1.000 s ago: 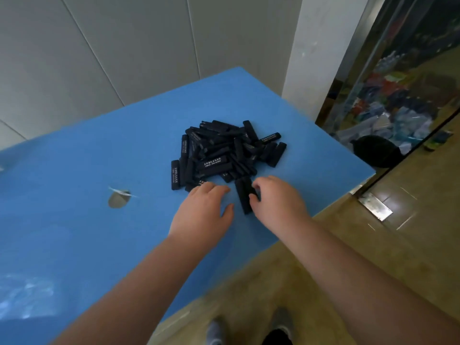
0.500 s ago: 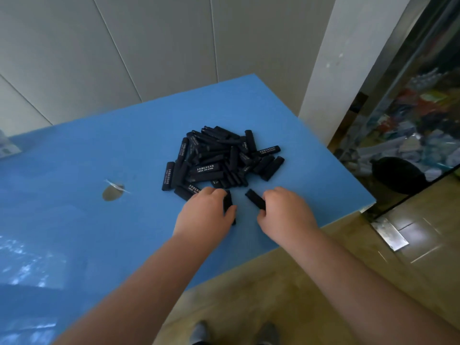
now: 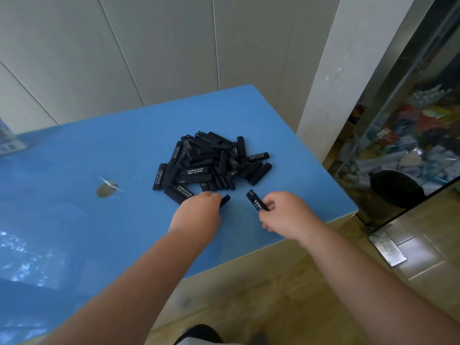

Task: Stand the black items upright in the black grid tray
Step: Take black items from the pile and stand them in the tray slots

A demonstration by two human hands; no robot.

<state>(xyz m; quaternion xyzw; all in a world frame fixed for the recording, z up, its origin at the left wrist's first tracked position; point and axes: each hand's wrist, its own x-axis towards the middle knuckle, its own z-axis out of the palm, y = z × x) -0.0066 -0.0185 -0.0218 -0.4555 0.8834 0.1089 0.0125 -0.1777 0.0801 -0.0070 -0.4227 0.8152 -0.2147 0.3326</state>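
Observation:
A loose pile of several black bar-shaped items (image 3: pixel 211 161) with white print lies on the blue table (image 3: pixel 74 220), toward its right side. Just in front of the pile, my left hand (image 3: pixel 196 215) grips one black item (image 3: pixel 225 199), of which only the tip shows past my fingers. To the right of it, my right hand (image 3: pixel 286 215) pinches another black item (image 3: pixel 256 200) with white lettering, tilted up off the table. No black grid tray is in view.
A small brown mark with a clear sliver (image 3: pixel 107 188) sits on the table left of the pile. The table's right edge (image 3: pixel 323 170) and near edge are close to my hands. A white pillar (image 3: pixel 348 70) and a glass-fronted store of goods (image 3: pixel 410 145) stand to the right.
Each hand has taken one black item from the pile's near edge and drawn it back slightly; the right one is now lifted clear. The camera view has shifted.

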